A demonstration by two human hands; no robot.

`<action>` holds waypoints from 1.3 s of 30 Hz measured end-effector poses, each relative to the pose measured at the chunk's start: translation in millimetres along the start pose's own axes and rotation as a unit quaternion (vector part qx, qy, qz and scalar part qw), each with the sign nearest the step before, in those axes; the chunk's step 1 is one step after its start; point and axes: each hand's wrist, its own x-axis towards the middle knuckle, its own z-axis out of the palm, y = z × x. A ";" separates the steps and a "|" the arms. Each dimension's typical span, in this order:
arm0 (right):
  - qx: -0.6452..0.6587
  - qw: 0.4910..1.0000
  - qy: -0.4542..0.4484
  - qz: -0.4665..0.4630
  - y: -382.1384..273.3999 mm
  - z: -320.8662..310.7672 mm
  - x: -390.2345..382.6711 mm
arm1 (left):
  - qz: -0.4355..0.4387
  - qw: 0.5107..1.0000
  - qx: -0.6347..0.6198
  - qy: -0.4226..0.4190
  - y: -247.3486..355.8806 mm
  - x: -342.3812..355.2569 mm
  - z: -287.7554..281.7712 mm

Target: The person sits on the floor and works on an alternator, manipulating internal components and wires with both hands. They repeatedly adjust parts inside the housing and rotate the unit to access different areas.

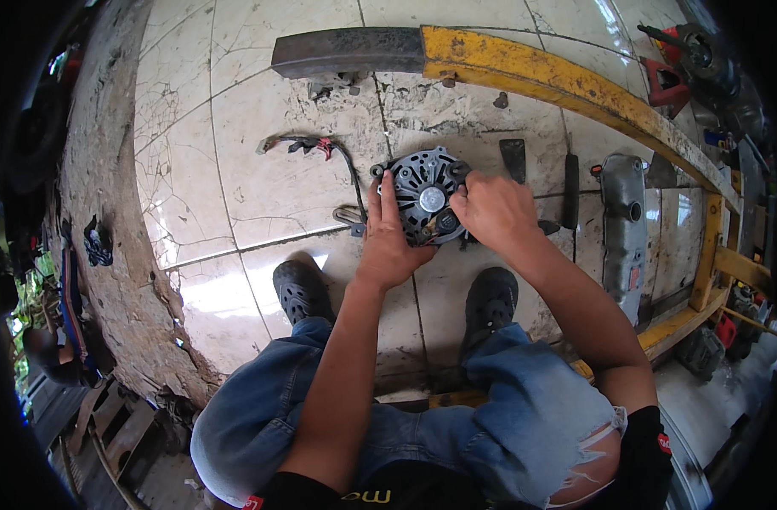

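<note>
A person is crouching in torn blue jeans [507, 425], black shoes [299, 289] planted on the cracked tile floor [261, 170]. Just beyond the shoes, the left hand [388, 242] is pressing flat against the near left side of a round dark alternator [424, 200] lying on the floor, fingers [387, 191] straight and together. The right hand [495, 212] is gripping its right edge, fingers curled on the housing. Left of the fingers a wire bundle [316, 146] is lying; to the right, a grey metal cover [624, 221]. Farther off, a yellow steel beam [558, 81] is crossing the floor.
</note>
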 end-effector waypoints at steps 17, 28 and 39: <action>-0.082 0.973 0.071 -0.204 24.4 -2.3 -3.7 | -0.001 1.000 -0.023 -0.007 5.8 -1.4 -4.6; 0.084 0.977 0.174 -0.091 17.2 30.6 -14.7 | 0.006 1.000 -0.012 0.017 2.9 -2.6 0.4; 0.103 0.981 0.165 0.013 2.7 38.6 -15.9 | -0.020 0.999 -0.037 -0.003 9.8 -5.3 -1.5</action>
